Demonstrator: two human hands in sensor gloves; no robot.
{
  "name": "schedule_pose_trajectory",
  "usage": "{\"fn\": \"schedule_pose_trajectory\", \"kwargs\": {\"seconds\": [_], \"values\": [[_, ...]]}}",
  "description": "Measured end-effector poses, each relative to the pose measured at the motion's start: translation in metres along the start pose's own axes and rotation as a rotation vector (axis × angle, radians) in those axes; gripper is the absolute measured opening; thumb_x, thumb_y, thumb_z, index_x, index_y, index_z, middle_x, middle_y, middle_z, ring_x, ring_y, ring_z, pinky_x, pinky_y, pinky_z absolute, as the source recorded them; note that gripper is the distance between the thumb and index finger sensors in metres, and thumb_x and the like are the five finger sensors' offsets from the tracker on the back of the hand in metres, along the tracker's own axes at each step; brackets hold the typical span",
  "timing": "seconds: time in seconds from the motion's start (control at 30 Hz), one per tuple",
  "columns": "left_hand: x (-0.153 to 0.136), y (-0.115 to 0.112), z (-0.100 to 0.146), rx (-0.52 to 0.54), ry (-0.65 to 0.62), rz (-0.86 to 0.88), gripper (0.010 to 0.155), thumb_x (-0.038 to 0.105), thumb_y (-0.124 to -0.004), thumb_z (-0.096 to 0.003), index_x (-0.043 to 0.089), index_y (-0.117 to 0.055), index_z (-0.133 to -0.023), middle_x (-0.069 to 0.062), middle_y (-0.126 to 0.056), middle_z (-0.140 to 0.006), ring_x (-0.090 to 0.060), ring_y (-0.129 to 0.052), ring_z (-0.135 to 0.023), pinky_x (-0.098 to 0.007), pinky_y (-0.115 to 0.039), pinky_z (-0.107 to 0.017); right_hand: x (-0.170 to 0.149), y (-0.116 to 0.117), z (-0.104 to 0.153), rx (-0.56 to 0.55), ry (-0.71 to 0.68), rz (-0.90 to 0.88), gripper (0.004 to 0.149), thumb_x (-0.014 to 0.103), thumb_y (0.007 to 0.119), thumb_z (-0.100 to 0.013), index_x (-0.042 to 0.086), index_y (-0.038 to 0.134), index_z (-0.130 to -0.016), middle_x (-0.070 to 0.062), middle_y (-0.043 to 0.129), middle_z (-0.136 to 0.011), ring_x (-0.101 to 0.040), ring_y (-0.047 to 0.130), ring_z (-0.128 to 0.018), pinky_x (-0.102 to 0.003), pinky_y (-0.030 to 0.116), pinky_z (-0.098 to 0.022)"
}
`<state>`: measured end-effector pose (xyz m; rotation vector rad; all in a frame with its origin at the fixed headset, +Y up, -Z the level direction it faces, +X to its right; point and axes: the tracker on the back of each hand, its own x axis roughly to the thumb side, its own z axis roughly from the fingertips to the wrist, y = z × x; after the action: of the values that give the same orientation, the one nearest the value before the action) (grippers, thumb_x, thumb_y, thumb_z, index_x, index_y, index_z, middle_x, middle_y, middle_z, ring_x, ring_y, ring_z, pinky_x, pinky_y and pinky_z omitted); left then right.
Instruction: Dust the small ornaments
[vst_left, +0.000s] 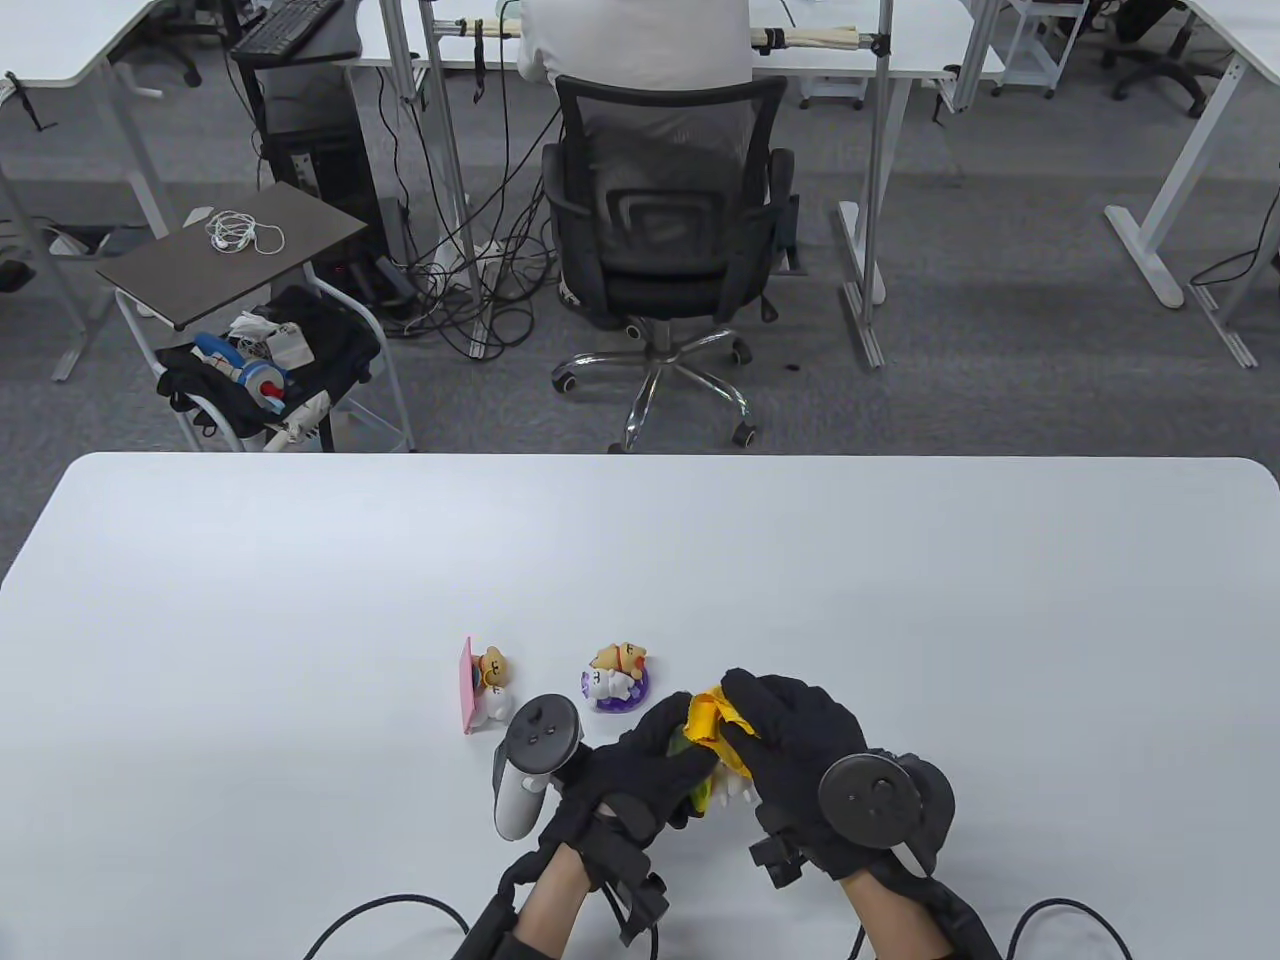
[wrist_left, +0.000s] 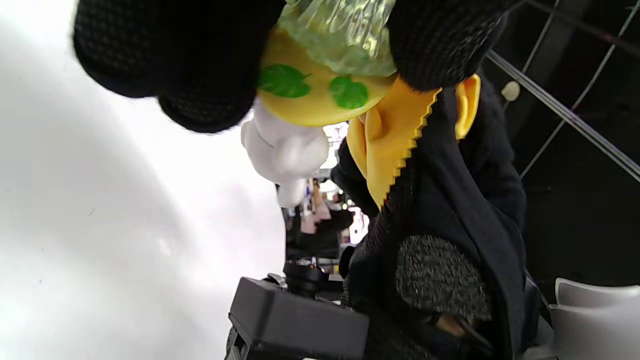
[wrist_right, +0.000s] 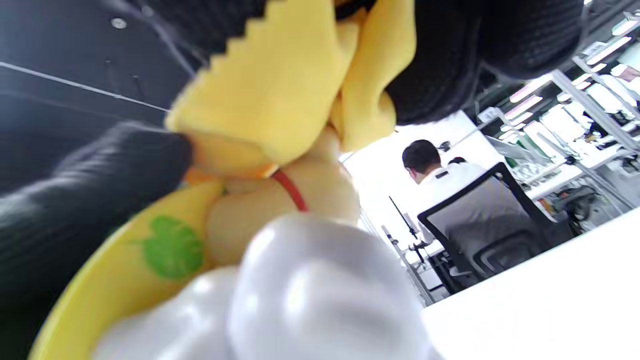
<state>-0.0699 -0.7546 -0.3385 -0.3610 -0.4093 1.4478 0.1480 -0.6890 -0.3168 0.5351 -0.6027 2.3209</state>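
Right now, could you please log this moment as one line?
step: dusting | left hand: holds ornament | right hand: presses cloth on it | two ornaments wait on table

Both gloved hands meet fingertip to fingertip. The left hand (vst_left: 640, 775) curls its fingers in a grip (palm turned right). The right hand (vst_left: 800, 755) arches over beside it, fingers pinched shut.

Three small cartoon figurine ornaments: one with a pink panel (vst_left: 484, 685), one on a purple base (vst_left: 615, 679), one yellow-ringed with green leaves (wrist_left: 320, 97). One yellow cloth (vst_left: 716, 727). Two black-gloved hands: left (vst_left: 640, 775), right (vst_left: 800, 745).
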Motion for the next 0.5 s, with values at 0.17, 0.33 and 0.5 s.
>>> {"fn": "schedule_pose_trajectory", "kwargs": {"seconds": [0.17, 0.33, 0.5], "values": [[0.0, 0.0, 0.001, 0.008, -0.002, -0.001, 0.075, 0.052, -0.071, -0.0551, 0.01, -0.038, -0.108, -0.018, -0.074, -0.091, -0.025, -0.099, -0.053, -0.04, -0.089, -0.036, 0.007, 0.004, -0.002, 0.087, 0.009, 0.098, 0.049, 0.035, 0.097, -0.04, 0.027, 0.086, -0.088, -0.006, 0.089, -0.082, -0.026, 0.094, -0.059, -0.053, 0.077, -0.054], [-0.001, 0.003, 0.001, 0.056, 0.026, -0.003, 0.074, 0.054, -0.068, -0.0567, 0.014, -0.035, -0.109, -0.016, -0.071, -0.095, -0.024, -0.098, -0.059, -0.038, -0.09, -0.041, 0.006, 0.002, 0.002, -0.036, 0.014, 0.118, 0.052, 0.034, 0.097, -0.042, 0.02, 0.084, -0.09, -0.009, 0.092, -0.077, -0.027, 0.095, -0.053, -0.053, 0.078, -0.052], [-0.005, 0.004, 0.001, 0.025, -0.024, 0.276, 0.074, 0.049, -0.064, -0.0601, 0.011, -0.021, -0.107, -0.022, -0.059, -0.1, -0.034, -0.09, -0.077, -0.044, -0.087, -0.054, 0.028, 0.014, 0.006, 0.087, -0.099, 0.18, 0.048, 0.029, 0.092, -0.045, 0.022, 0.085, -0.092, -0.011, 0.088, -0.085, -0.031, 0.092, -0.062, -0.056, 0.074, -0.057]]}}
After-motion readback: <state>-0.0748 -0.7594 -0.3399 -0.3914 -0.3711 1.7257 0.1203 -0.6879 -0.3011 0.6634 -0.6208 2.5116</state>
